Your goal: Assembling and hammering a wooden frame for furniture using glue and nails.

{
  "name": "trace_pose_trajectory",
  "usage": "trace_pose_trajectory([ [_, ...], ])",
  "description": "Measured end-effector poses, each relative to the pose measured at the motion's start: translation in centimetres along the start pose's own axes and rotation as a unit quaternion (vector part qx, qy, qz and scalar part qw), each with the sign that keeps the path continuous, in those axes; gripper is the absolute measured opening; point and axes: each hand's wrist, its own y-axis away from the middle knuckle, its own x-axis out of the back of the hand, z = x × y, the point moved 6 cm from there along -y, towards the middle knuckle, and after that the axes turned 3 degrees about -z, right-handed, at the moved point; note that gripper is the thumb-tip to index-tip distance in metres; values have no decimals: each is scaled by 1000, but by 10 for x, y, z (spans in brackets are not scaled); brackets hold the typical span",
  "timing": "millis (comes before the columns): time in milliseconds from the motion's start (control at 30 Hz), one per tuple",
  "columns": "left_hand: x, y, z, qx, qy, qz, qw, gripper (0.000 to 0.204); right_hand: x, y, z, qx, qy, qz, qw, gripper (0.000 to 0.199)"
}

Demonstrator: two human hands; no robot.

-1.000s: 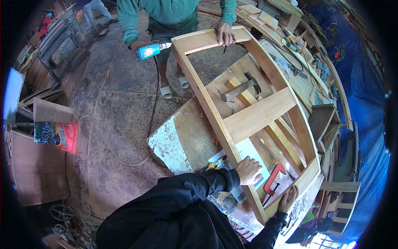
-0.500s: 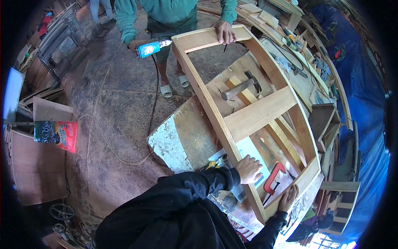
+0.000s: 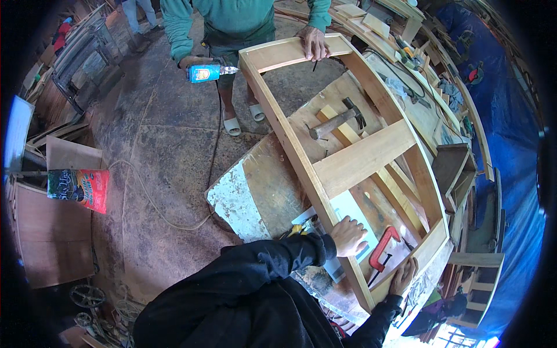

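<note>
Left hand [image 3: 348, 236] lies across the near part of the wooden frame's [image 3: 365, 159] left rail, fingers bent over it; right hand [image 3: 402, 277] is hooked on the near end board, fingers close together. Both hold the frame; grip undersides hidden. Frame lies slanted over the bench [image 3: 278, 191], near end by the person, far end out past the bench edge, one crossboard mid-span.

Inside the frame outline, near part: red C-clamp [image 3: 381, 250] and white sheet [image 3: 354, 211], which runs under the left rail. Further up, loose wood strips [image 3: 400, 197] pass below the crossboard; hammer [image 3: 336, 123] lies across one.

Far end: co-worker in green sleeves, one hand [image 3: 314, 43] over the end board, the other hand on a blue power drill [image 3: 206, 72]. Drill tip right by the frame's far-left corner, contact unclear. Blue tarp [image 3: 505, 174] hangs off to the right.
</note>
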Motion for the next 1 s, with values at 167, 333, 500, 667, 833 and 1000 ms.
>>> trace_pose_trajectory([
  [167, -2, 0, -1, 2, -3, -4, 1000, 35, 0, -1, 2, -1, -3, -11, 1000, 40],
  [333, -2, 0, 0, 5, -7, -3, 1000, 35, 0, 0, -1, -14, -5, -10, 1000, 40],
  [500, -1, 1, 0, 5, -3, 5, 1000, 34, 0, 0, 3, -4, 4, -8, 1000, 40],
  [667, 0, 1, 0, 9, -7, 0, 1000, 34, 0, 1, 5, -4, 4, -12, 1000, 41],
  [833, -1, 1, 0, 11, -3, 3, 1000, 34, -1, 1, 3, -16, -16, -14, 1000, 41],
  [1000, -1, 0, 0, 9, -5, 4, 1000, 33, -1, 1, 3, -20, -17, -14, 1000, 42],
])
